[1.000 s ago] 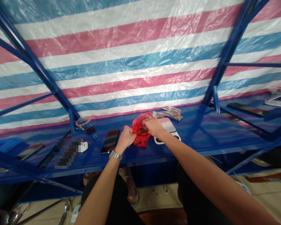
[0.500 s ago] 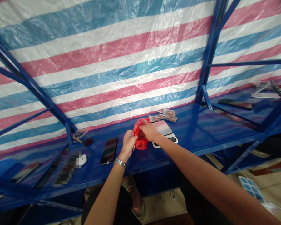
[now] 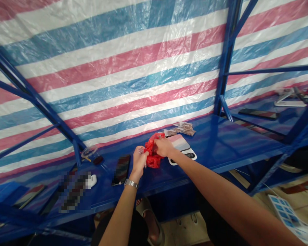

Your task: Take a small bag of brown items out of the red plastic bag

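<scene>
A crumpled red plastic bag [image 3: 153, 161] is held just over the blue shelf. My left hand [image 3: 140, 160] pinches its left side, with a scrap of clear plastic at the fingers. Curled fingers of my right hand [image 3: 164, 147] reach into the top of the bag, and the bag's folds hide their tips and whatever they grip. Beside my right wrist lies a white digital scale [image 3: 191, 154] with a flat plate. Behind the scale are small clear bags [image 3: 185, 128] with brown contents.
A dark phone [image 3: 121, 169] lies left of my left hand. Farther left are a clear plastic item [image 3: 90, 152] and a white object [image 3: 92, 180]. Blue posts [image 3: 223, 68] stand at both sides, and a striped tarp [image 3: 133, 82] hangs behind. Another phone [image 3: 259, 113] lies at right.
The view has shifted slightly, so the shelf sits a little lower in the picture. My right hand has worked a little within the red bag, and both hands stay on it.
</scene>
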`<move>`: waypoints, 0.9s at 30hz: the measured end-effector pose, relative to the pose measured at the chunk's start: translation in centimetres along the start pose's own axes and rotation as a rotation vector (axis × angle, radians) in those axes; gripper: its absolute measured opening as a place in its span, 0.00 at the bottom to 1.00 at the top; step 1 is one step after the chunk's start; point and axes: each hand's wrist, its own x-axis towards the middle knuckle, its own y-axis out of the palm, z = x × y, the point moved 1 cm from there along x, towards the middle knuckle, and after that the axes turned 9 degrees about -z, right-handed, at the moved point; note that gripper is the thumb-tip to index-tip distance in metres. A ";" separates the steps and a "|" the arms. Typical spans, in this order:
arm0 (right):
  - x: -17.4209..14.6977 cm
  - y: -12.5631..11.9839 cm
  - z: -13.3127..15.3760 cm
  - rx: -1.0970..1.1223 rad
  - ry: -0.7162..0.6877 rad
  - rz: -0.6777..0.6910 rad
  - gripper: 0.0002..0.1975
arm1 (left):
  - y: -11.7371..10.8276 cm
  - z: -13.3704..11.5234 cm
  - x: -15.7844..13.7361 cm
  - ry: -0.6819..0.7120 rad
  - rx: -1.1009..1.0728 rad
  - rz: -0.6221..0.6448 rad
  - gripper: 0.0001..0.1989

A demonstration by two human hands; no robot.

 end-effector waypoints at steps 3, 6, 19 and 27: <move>0.1 -0.8 -0.5 0.004 0.060 -0.020 0.15 | -0.5 0.4 0.6 0.216 0.164 0.032 0.11; 0.0 -1.6 -1.4 0.065 0.127 -0.070 0.13 | -0.8 0.9 0.7 0.273 0.237 0.039 0.09; -0.3 -2.4 1.2 0.308 -0.433 -0.315 0.14 | 0.1 0.9 0.0 0.248 0.269 0.018 0.10; -0.7 -2.0 2.5 0.248 -0.463 -0.328 0.13 | 0.6 0.4 -0.2 0.222 0.090 0.047 0.14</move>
